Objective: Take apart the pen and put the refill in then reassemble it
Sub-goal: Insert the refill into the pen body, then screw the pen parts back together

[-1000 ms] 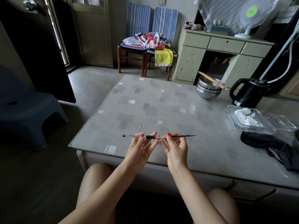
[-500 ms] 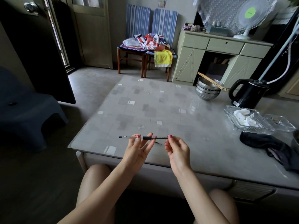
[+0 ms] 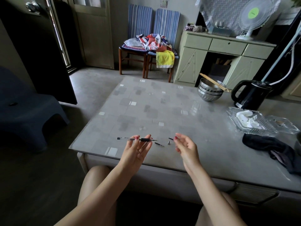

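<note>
Head cam: my left hand [image 3: 136, 152] pinches the pen [image 3: 136, 139] btwn thumb and fingertips, palm up, pen lying level over the near edge of the worktop [image 3: 162, 111], black grip section twd the right, clear barrel w/ dark end cap sticking out left. Thin point pokes out the right end; can't tell if that's the refill. My right hand [image 3: 185, 145] is released, fingers loosely curled, holding nothing, just right of the loose bits. On the worktop btwn my hands: a small metal cone tip [image 3: 168, 142] standing upright, a short dark thin piece [image 3: 159, 144] lying slanted, another tiny dark piece [image 3: 170, 138] just by my right fingertips; too small to ID. Far right of worktop: steel bowls [image 3: 209, 93] w/ chopsticks, black kettle [image 3: 250, 93], glass tray [image 3: 234, 121], dark cloth [image 3: 267, 145].
</note>
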